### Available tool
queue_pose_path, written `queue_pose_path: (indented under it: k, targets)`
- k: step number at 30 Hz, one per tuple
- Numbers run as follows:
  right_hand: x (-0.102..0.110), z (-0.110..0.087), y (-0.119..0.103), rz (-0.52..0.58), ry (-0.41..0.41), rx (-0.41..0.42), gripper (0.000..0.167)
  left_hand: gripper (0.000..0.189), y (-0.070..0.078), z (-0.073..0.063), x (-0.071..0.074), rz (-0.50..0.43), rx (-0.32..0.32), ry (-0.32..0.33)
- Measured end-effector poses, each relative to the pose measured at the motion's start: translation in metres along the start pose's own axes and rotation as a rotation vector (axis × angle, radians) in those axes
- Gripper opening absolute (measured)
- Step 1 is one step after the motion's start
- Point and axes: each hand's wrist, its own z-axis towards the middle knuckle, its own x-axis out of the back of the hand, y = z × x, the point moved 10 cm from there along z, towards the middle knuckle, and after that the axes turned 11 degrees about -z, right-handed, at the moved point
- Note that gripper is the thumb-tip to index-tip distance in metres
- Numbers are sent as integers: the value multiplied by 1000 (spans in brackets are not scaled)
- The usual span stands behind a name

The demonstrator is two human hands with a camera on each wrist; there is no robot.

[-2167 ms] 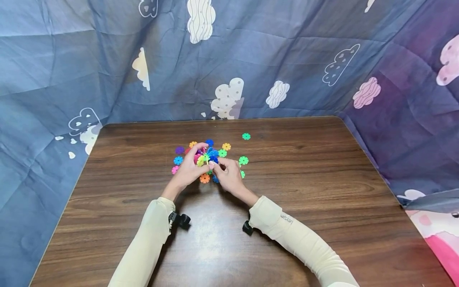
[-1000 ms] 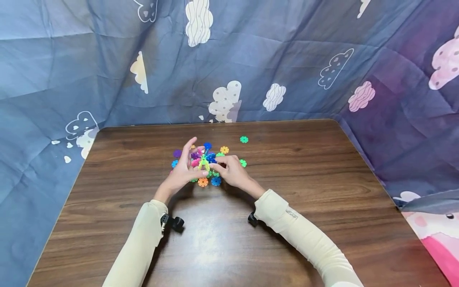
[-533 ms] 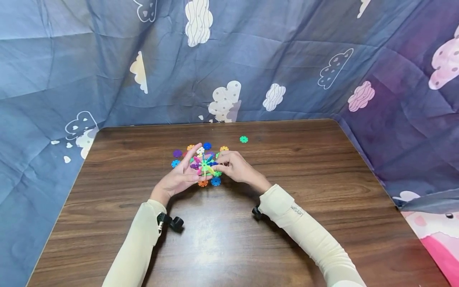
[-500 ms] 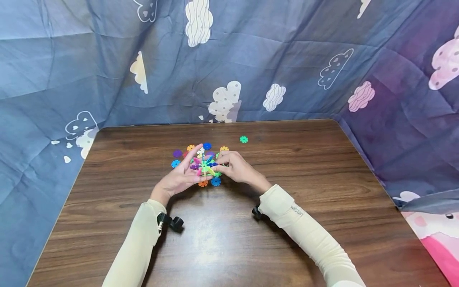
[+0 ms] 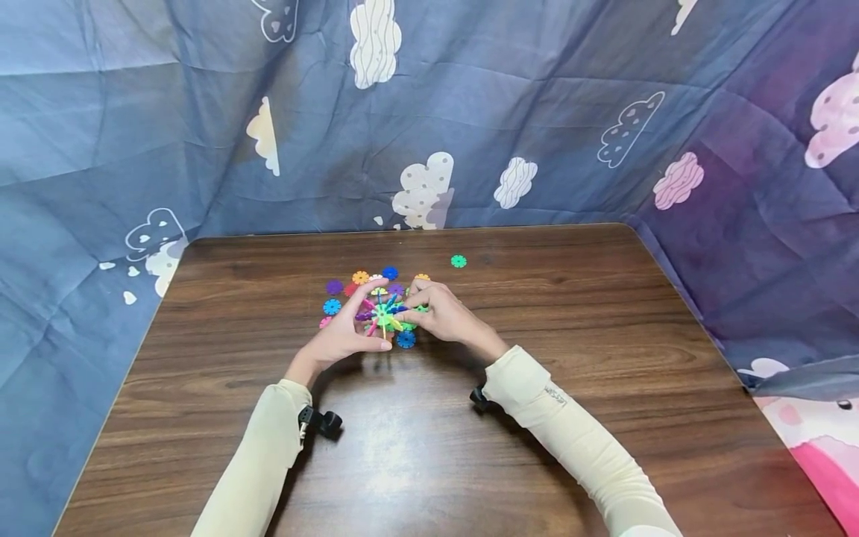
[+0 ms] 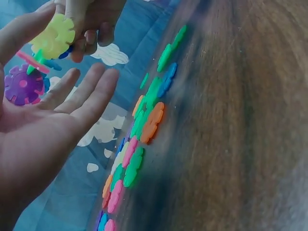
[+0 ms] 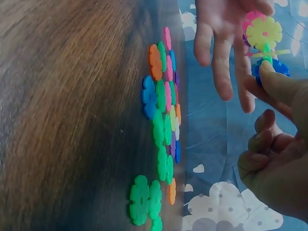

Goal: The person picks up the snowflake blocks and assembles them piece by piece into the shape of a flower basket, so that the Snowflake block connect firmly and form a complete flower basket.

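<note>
A flower-like cluster of slotted plastic snowflake discs is held above the table, its green centre disc [image 5: 382, 314] facing up with pink, purple, yellow and blue discs standing round it. My right hand [image 5: 446, 313] pinches a dark blue disc [image 7: 281, 69] of this cluster between thumb and forefinger. Round the cluster's other side my left hand [image 5: 344, 333] is spread, thumb below and forefinger above. Its fingers look straight in the left wrist view, close to the yellow disc [image 6: 54, 36] and the purple disc [image 6: 23, 85]. Any contact there is unclear.
Loose discs lie flat on the brown wooden table [image 5: 570, 335] beneath and beyond the hands, among them a light blue disc [image 5: 332, 306], an orange disc [image 5: 360, 277] and a blue disc [image 5: 406, 339]. One green disc [image 5: 458, 261] lies apart, farther back. A cloud-printed cloth [image 5: 470, 112] hangs behind.
The cluster has turned so its green centre faces up and has come slightly nearer. My left hand has opened from round it, palm turning up and then back. The right hand still pinches blue.
</note>
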Motion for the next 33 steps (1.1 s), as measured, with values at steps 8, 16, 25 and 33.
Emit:
queue_pose_path:
  k: [8,16,25,33]
  targets:
    - [8,1,-3,-81,40,-22,21,85,-2,2,1,-59,11,84]
    - [27,-7,27,-148,-37,-205,10,87,-4,-1,11,-87,6,155]
    - [-2,-43,65,-378,-367,-405,24,88,-6,0,11,-124,2,176]
    - [-15,-48,69,-456,-371,-424,23,89,-8,0,10,-148,19,192]
